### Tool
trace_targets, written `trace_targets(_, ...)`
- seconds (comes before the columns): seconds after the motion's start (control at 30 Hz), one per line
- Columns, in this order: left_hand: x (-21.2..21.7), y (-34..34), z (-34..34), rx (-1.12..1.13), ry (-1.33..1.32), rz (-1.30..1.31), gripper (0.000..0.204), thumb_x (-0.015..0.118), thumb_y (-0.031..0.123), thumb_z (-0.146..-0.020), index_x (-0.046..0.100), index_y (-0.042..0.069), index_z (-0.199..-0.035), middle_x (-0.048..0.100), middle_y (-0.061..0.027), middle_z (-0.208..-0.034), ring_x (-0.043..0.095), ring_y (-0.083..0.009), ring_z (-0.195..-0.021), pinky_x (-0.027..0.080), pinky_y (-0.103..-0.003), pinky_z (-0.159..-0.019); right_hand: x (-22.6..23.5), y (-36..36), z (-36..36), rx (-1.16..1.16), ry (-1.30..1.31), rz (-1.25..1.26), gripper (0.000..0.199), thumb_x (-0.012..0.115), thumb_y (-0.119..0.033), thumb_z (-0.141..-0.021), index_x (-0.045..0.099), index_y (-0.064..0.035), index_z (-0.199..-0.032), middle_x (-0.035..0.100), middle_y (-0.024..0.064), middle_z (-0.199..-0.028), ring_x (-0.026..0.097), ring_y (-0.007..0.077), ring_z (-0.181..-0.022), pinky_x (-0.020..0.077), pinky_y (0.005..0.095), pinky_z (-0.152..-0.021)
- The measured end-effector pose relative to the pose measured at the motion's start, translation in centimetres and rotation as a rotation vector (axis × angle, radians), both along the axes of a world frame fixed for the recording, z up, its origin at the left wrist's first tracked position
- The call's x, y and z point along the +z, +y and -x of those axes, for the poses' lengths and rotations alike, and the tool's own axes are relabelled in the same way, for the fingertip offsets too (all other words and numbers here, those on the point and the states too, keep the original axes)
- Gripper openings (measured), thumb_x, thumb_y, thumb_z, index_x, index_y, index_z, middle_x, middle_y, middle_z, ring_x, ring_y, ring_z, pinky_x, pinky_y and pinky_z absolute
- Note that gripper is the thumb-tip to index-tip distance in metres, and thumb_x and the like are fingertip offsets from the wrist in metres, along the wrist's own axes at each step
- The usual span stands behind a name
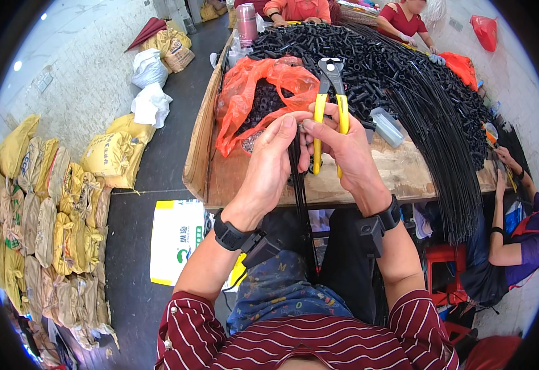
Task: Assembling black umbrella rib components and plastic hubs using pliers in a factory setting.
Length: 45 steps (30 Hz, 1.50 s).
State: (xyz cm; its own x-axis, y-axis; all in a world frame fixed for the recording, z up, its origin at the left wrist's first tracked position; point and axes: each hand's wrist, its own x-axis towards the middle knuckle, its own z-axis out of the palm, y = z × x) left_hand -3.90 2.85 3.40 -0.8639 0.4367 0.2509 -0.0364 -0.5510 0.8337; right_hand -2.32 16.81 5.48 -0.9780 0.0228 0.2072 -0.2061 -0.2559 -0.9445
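My left hand point(270, 154) is closed round a bundle of thin black strands point(301, 203) that hangs down past the table edge towards my lap. The yellow-handled end-cutting pliers point(330, 83) rest in my right hand point(351, 151), with their metal head pointing away from me. The thumb and fingers of that hand also pinch close to the strands' upper ends, touching my left fingertips. Whatever small piece sits between the fingertips is too small to name. Just beyond my hands lies an open red plastic bag point(235, 114) holding small black rings point(266, 102).
Black tubular parts point(356, 52) are heaped over the wooden table point(244, 179). Long black strands point(436, 148) droop over its right edge. A clear plastic box point(388, 127) and a pink bottle point(246, 26) stand there. Co-workers sit around; filled sacks point(53, 203) line the left wall.
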Motion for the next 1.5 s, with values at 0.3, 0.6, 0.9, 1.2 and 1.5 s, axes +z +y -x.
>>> trace_targets(0.3, 0.2, -0.1, -0.1, 0.004, 0.011, 0.009, 0.039, 0.039, 0.031, -0.102, 0.052, 0.001, -0.124, 0.051, -0.0029, -0.087, 0.049, -0.0112, -0.072, 0.04, -0.025, -0.062, -0.1, -0.1, 0.0, -0.019, -0.001, 0.01, 0.023, 0.064, -0.003, -0.085, 0.059, 0.0012, -0.108, 0.063, 0.0035, -0.081, 0.059, 0.0091, -0.07, 0.0475, 0.0234, -0.061)
trace_targets(0.6, 0.1, -0.6, 0.3, -0.137, 0.015, 0.008, 0.048, 0.033, 0.037, -0.103, 0.041, 0.002, -0.135, 0.05, -0.0025, -0.081, 0.045, -0.0109, -0.063, 0.036, -0.025, -0.059, -0.7, 0.4, 0.3, -0.21, 0.339, -0.358, 0.025, 0.071, -0.006, -0.081, 0.059, -0.0013, -0.103, 0.064, 0.0025, -0.079, 0.058, 0.0085, -0.071, 0.0478, 0.0247, -0.064)
trace_targets(0.9, -0.4, -0.6, 1.2, -0.239, -0.018, -0.075, 0.048, 0.035, 0.042, -0.102, 0.048, 0.004, -0.127, 0.047, -0.0011, -0.075, 0.038, -0.0086, -0.057, 0.032, -0.024, -0.054, 1.9, 1.6, 0.2, -0.017, 0.259, -0.641, 0.027, 0.063, -0.022, -0.091, 0.058, -0.0004, -0.106, 0.064, 0.0058, -0.079, 0.06, 0.0111, -0.065, 0.0488, 0.026, -0.061)
trace_targets(1.2, -0.7, -1.0, 1.6, -0.123, -0.029, 0.016, 0.046, 0.03, 0.045, -0.102, 0.052, 0.006, -0.113, 0.046, -0.0002, -0.074, 0.037, -0.0091, -0.055, 0.031, -0.024, -0.055, 4.4, 4.8, -3.4, 0.391, -0.258, -0.771, 0.031, 0.047, -0.035, -0.099, 0.052, -0.0048, -0.097, 0.055, 0.0004, -0.071, 0.053, 0.007, -0.053, 0.0437, 0.0215, -0.047)
trace_targets(1.5, -1.2, -0.5, 1.6, -0.15, 0.027, -0.03, 0.038, 0.036, 0.041, -0.102, 0.052, 0.007, -0.107, 0.048, -0.0014, -0.077, 0.037, -0.0087, -0.056, 0.032, -0.024, -0.054, 6.9, 5.0, -3.5, 0.306, -0.251, -0.702, 0.036, 0.046, -0.04, -0.099, 0.051, -0.005, -0.101, 0.056, 0.002, -0.073, 0.054, 0.0082, -0.056, 0.0467, 0.0229, -0.048)
